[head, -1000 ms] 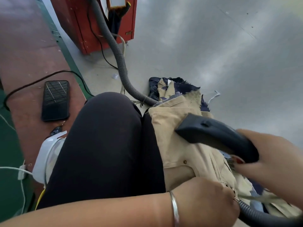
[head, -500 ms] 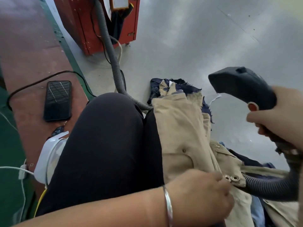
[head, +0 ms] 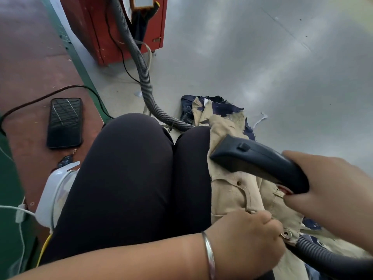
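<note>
A beige garment (head: 234, 188) with navy trim lies draped over my right thigh and hangs toward the floor. My left hand (head: 248, 237), a metal bangle on its wrist, grips the cloth near a snap button. My right hand (head: 331, 190) holds the handle of a black hose-fed nozzle (head: 256, 160), whose head lies down on the beige cloth just beyond my knee. The nozzle's grey ribbed hose (head: 323, 257) leaves at the lower right.
My legs in black trousers (head: 129, 178) fill the middle. A phone (head: 64, 123) lies on the brown bench at left, with a white plastic device (head: 54, 199) and cables. A grey ribbed hose (head: 141, 67) runs back to a red machine (head: 113, 27) on the grey floor.
My right hand has swung the nozzle down from the air at the right back onto the beige cloth. My left hand has kept its grip on the garment.
</note>
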Tool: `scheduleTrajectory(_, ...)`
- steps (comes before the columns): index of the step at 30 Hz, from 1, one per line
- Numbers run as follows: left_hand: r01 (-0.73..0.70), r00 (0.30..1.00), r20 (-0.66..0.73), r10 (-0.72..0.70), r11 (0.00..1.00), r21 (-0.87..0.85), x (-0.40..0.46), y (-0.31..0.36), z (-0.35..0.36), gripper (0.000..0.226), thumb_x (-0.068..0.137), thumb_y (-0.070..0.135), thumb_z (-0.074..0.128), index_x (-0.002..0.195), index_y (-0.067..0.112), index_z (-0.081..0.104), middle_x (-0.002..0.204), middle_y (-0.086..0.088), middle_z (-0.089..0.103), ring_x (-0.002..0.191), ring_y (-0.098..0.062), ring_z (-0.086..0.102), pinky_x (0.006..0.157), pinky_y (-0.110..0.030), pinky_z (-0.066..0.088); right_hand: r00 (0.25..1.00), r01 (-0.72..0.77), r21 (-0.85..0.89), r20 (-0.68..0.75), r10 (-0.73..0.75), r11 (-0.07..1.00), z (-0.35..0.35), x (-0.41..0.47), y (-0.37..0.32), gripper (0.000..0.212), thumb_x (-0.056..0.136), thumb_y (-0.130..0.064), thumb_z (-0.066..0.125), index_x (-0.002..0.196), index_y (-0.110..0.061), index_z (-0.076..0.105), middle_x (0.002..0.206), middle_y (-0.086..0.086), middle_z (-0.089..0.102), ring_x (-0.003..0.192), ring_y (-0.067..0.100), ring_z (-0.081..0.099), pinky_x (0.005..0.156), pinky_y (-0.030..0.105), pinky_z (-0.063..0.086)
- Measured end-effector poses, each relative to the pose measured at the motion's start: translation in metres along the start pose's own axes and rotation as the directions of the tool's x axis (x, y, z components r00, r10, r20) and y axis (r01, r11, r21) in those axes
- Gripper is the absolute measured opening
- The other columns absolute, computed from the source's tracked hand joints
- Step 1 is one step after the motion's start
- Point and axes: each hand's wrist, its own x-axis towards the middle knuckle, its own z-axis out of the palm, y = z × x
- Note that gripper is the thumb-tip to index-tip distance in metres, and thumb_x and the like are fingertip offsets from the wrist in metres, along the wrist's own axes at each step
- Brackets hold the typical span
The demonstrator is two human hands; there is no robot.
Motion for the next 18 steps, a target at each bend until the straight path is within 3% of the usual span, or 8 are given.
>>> scheduleTrajectory(4,0.049,0.998,0.028,-0.048,0.997,-0.052,0.000,-0.003,-0.003,0.034,0.078,0.030,0.030,0.074,0.034,0.064,0.080,0.016,0.057,0.073,0.001,0.052,0.047,-0.016,0.043,1.000,0.006,0.055,-0.025,-0.004,0.998,-0.010,0.031,-0.011,0.022,0.073,-0.024,0.070,0.074,-0.030,0.049,0.059,-0.007,0.057,0.057,0.016,0.057,0.051,0.029,0.037)
scheduleTrajectory(7,0.043,0.998,0.038,-0.042,0.999,-0.031,0.000,-0.003,-0.003,0.031,0.078,0.028,0.032,0.075,0.034,0.063,0.080,0.016,0.056,0.072,0.000,0.050,0.046,-0.017,0.042,0.995,-0.001,0.109,-0.100,0.012,0.994,-0.010,0.064,-0.018,0.015,0.081,-0.019,0.065,0.083,-0.027,0.053,0.069,-0.002,0.060,0.063,0.023,0.062,0.056,0.029,0.042)
scheduleTrajectory(10,0.033,0.999,0.010,-0.033,0.999,-0.039,0.000,-0.003,-0.003,0.026,0.078,0.026,0.037,0.073,0.032,0.062,0.079,0.015,0.056,0.072,-0.001,0.050,0.050,-0.017,0.042,0.986,-0.049,0.158,-0.153,0.073,0.986,-0.018,0.087,-0.011,0.019,0.078,-0.010,0.068,0.091,-0.020,0.058,0.072,0.008,0.063,0.069,0.032,0.066,0.061,0.035,0.052)
scheduleTrajectory(12,0.041,0.999,-0.011,-0.041,0.999,-0.028,0.000,-0.005,-0.003,0.023,0.077,0.026,0.039,0.074,0.031,0.061,0.082,0.014,0.057,0.073,-0.003,0.051,0.051,-0.018,0.042,0.977,-0.053,0.237,-0.188,0.099,0.970,-0.027,0.083,0.003,0.022,0.074,-0.009,0.071,0.085,-0.022,0.058,0.061,0.009,0.065,0.055,0.031,0.068,0.057,0.043,0.057)
scheduleTrajectory(14,0.051,0.998,-0.026,-0.052,0.998,-0.032,-0.001,-0.008,-0.004,0.016,0.075,0.027,0.045,0.073,0.030,0.060,0.082,0.013,0.058,0.071,-0.004,0.051,0.050,-0.019,0.041,0.971,-0.018,0.297,-0.223,0.088,0.955,-0.033,0.060,0.015,0.027,0.071,-0.016,0.071,0.084,-0.033,0.057,0.049,0.004,0.064,0.037,0.017,0.062,0.049,0.045,0.057)
scheduleTrajectory(16,0.042,0.998,-0.054,-0.044,0.998,-0.037,0.000,-0.011,-0.005,0.013,0.073,0.027,0.048,0.070,0.029,0.060,0.079,0.012,0.058,0.070,-0.006,0.050,0.049,-0.021,0.042,0.969,0.017,0.300,-0.240,0.058,0.954,-0.029,0.031,0.024,0.032,0.063,-0.033,0.068,0.088,-0.047,0.054,0.052,-0.005,0.066,0.035,0.015,0.060,0.045,0.043,0.056)
scheduleTrajectory(18,0.018,0.996,-0.085,-0.020,1.000,-0.023,0.001,-0.014,-0.006,0.018,0.074,0.025,0.043,0.069,0.028,0.060,0.078,0.011,0.057,0.069,-0.008,0.049,0.050,-0.022,0.044,0.978,0.028,0.268,-0.208,0.029,0.963,-0.020,0.008,0.025,0.039,0.052,-0.049,0.057,0.090,-0.048,0.051,0.053,0.000,0.063,0.041,0.017,0.059,0.049,0.043,0.057)
